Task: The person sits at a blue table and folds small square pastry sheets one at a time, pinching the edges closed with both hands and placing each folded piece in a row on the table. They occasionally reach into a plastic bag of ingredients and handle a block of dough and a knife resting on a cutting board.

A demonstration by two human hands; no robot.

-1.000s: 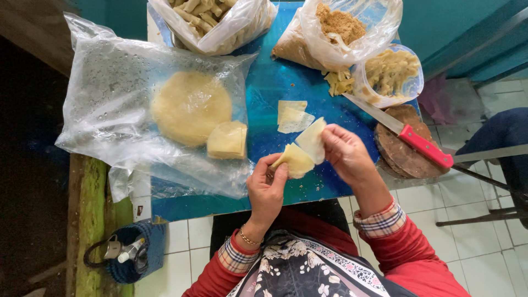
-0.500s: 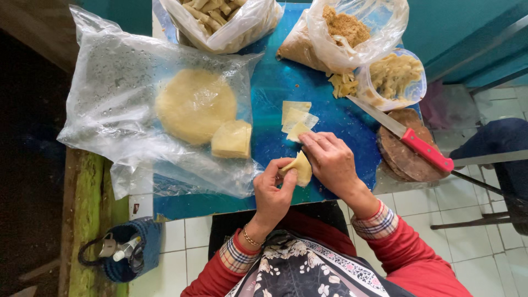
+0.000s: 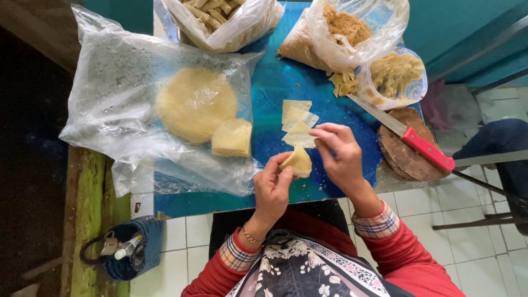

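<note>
My left hand (image 3: 273,187) pinches a folded pale-yellow dough wrapper (image 3: 297,161) above the near edge of the blue table (image 3: 275,88). My right hand (image 3: 340,157) hovers just right of it, its fingertips on the topmost of a few thin wrapper pieces (image 3: 297,122) lying on the table. A round stack of wrappers (image 3: 195,104) and a wedge-shaped stack (image 3: 232,138) lie under a clear plastic bag (image 3: 121,104) to the left.
A red-handled knife (image 3: 407,137) rests on a round wooden board (image 3: 404,151) at right. At the back stand a bag of brown crumbs (image 3: 344,27), a tub of filling (image 3: 393,77) and a bag of rolled pieces (image 3: 220,16). A small basket (image 3: 124,253) hangs at lower left.
My right hand has gone from the held wrapper back to the loose pieces on the table. My left hand has kept the folded wrapper and shifted slightly.
</note>
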